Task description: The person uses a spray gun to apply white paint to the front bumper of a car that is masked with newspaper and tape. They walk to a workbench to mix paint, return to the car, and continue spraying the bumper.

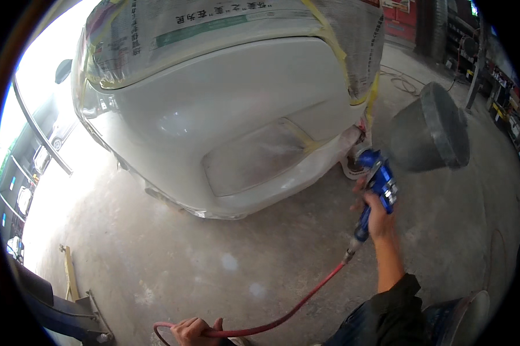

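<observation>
My right hand (381, 219) is wrapped round the handle of a blue spray gun (382, 183), held close to the right rear corner of a white car's back end (225, 101). A red air hose (297, 305) runs from the bottom of the handle down to the lower left. There my left hand (192, 332) is closed on the hose, thumb raised. On the car, a dull greyish patch (254, 158) fills the recess of the panel. Printed masking sheets (214, 26) cover the upper part, edged with yellow masking tape (336, 47).
A large dark grey tub (444, 127) stands right of the car corner. Close by my right arm is another bucket (473, 308). A lift post base (69, 311) and a yellow bar (70, 274) are at lower left. Loaded shelves (502, 106) line the far right.
</observation>
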`<action>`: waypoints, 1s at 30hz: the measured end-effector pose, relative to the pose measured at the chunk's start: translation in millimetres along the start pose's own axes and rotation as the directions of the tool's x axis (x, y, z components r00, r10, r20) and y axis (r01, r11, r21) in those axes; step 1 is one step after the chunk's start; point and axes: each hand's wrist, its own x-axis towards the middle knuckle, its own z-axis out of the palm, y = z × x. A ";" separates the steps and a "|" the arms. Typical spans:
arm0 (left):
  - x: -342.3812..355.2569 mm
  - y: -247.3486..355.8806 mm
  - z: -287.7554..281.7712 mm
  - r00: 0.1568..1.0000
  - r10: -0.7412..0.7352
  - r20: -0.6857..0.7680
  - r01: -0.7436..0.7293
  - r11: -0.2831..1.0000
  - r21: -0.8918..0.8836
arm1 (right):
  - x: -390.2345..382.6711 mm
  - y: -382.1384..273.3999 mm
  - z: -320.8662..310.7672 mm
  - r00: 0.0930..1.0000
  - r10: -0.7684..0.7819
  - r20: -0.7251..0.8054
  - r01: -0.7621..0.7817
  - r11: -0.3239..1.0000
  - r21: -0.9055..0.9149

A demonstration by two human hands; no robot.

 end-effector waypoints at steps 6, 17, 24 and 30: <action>-4.5 -6.5 4.5 0.999 0.025 0.042 -0.022 0.997 -0.067 | -21.6 24.7 15.0 0.919 0.151 0.364 -0.241 0.946 0.215; -1.4 -45.0 -7.2 0.988 0.103 -0.118 -0.093 0.992 0.081 | 12.7 56.0 -7.0 0.981 0.155 -0.116 -0.143 0.984 0.103; 11.6 -94.6 -46.2 0.888 -0.432 -0.159 0.401 0.896 -0.193 | -44.2 13.1 22.0 0.918 0.351 0.183 -0.386 0.898 0.214; -7.8 -121.6 -71.4 0.830 -0.517 -0.211 0.360 0.785 -0.504 | -80.0 -17.3 94.7 0.844 0.270 0.462 -0.471 0.786 0.400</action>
